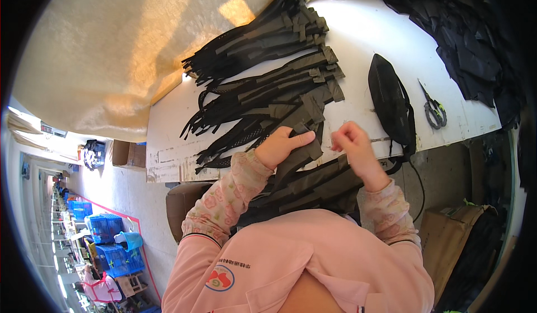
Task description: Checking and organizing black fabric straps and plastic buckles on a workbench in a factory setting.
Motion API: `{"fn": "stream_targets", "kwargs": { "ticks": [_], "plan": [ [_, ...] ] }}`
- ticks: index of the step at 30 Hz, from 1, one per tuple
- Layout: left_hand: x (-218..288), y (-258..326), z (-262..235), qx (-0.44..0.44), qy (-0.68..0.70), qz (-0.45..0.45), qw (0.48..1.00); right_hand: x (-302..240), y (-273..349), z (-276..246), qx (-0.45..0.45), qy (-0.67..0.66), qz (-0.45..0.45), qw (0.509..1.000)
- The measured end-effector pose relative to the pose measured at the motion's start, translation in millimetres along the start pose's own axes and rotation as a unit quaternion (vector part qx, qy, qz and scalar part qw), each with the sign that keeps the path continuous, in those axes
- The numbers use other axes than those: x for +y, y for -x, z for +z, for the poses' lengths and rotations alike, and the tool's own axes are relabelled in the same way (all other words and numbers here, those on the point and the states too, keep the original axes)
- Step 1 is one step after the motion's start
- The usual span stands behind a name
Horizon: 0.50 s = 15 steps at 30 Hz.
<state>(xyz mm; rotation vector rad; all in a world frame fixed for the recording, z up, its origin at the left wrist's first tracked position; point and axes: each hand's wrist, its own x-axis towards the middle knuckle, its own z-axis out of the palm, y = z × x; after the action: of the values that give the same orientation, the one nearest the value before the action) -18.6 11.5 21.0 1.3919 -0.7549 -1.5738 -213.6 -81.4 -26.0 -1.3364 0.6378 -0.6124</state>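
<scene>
My left hand [281,147] is closed on the wide end of a black fabric strap [305,155], its thumb pressed on top. Just to the right, my right hand [356,150] is raised with curled, pinched fingers, slightly blurred; whatever they might hold cannot be made out. More black straps [330,183] lie across my lap below both hands. Beyond my left hand, bundles of black straps [268,92] with mesh parts and dark grey ends are spread in rows on the white table [358,28].
On the table to the right lie a black fabric pouch [387,98] and black-handled scissors [433,112]. A heap of black fabric [458,39] covers the far right corner. Beige cloth [112,50] hangs at far left. A cardboard box [453,240] stands low on the right; blue crates [114,246] stand left.
</scene>
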Motion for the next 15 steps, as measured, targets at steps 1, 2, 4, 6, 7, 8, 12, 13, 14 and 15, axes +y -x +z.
{"fn": "stream_targets", "kwargs": {
  "ticks": [1, 2, 4, 6, 7, 8, 12, 13, 14, 15],
  "plan": [
    [2.0, 2.2, -0.7, 0.009, 0.014, -0.001, 1.000, -2.4, 0.2, -10.1, 0.015, -0.029, 0.003, 0.999],
    [2.7, 2.4, -1.3, 0.018, 0.027, -0.003, 0.999, -5.9, 0.9, -16.6, 0.031, -0.058, 0.006, 0.998],
    [-0.6, 0.1, -1.0, 0.014, 0.011, 0.019, 1.000, -20.0, 6.0, -13.3, 0.001, -0.073, 0.034, 0.997],
    [-10.5, -7.9, -0.7, -0.011, -0.005, 0.028, 1.000, -37.2, 11.5, 6.6, -0.080, -0.094, 0.100, 0.987],
    [-14.0, -11.5, 0.3, -0.014, -0.004, 0.027, 1.000, -34.3, 13.6, 11.2, -0.115, -0.098, 0.098, 0.984],
    [-17.3, -14.6, 1.5, -0.019, -0.043, 0.031, 0.998, -33.1, 15.9, 8.0, -0.113, -0.097, 0.098, 0.984],
    [-49.5, 5.3, 11.7, 0.052, -0.339, 0.253, 0.905, -29.5, 20.4, -30.8, -0.145, 0.137, 0.092, 0.976],
    [-64.6, 11.0, 11.6, -0.004, -0.426, 0.289, 0.858, -34.2, 22.4, -42.7, -0.175, 0.313, 0.105, 0.928],
    [-86.0, 16.6, 7.8, -0.059, -0.509, 0.318, 0.798, -36.3, 21.7, -47.8, -0.198, 0.478, 0.111, 0.849],
    [-116.1, 19.2, 3.6, -0.112, -0.495, 0.327, 0.797, -36.4, 16.6, -48.7, -0.198, 0.479, 0.108, 0.848]
  ]
}}
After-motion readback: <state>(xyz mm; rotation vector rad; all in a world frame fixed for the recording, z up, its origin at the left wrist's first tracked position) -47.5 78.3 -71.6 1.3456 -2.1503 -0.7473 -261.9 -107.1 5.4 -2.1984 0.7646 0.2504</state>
